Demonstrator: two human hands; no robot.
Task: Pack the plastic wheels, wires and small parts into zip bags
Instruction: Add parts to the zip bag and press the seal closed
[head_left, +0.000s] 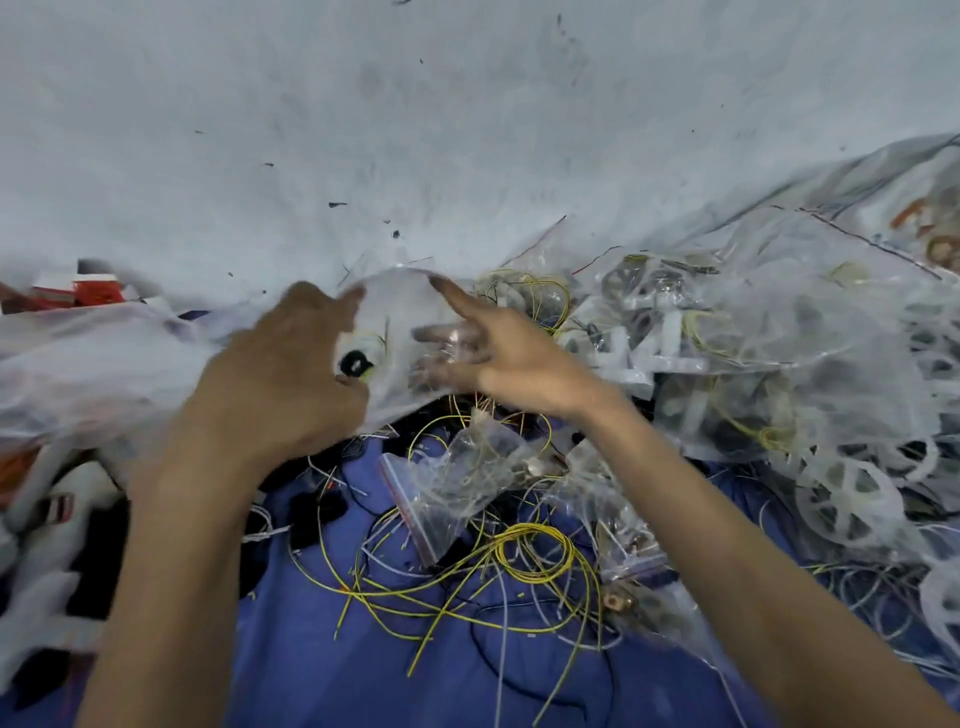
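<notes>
A clear zip bag (397, 312) is held up between both hands at the middle of the view. My left hand (280, 364) grips its left edge, thumb on top. A small black part (354, 362) with a bit of yellow wire shows inside, near the left thumb. My right hand (498, 358) has its fingers spread, several of them inside the bag's mouth, index finger pointing up along the rim. Below lie loose yellow wires (530, 551), grey wires and small filled zip bags (457, 483) on a blue cloth (291, 649). White plastic wheels (847, 504) are heaped at the right.
A big clear bag (753, 322) stuffed with wheels, wires and white parts fills the right side. A white sack (78, 374) lies at the left, with red and white packets (93, 291) behind it. Black and white parts (57, 519) sit at the lower left. A grey wall rises behind.
</notes>
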